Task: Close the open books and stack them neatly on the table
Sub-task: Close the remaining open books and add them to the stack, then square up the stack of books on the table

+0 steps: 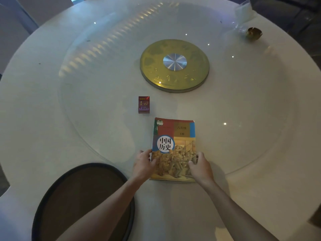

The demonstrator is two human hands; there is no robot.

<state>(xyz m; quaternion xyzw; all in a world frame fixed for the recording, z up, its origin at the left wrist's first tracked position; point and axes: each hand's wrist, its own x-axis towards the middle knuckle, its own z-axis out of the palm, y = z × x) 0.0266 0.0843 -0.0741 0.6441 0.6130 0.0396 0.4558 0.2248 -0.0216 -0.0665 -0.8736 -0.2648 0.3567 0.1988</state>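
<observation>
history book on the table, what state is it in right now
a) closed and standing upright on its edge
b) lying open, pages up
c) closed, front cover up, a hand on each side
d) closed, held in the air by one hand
c: the history book lies flat and closed with its cover facing up, the left hand at its left edge and the right hand at its right edge.
</observation>
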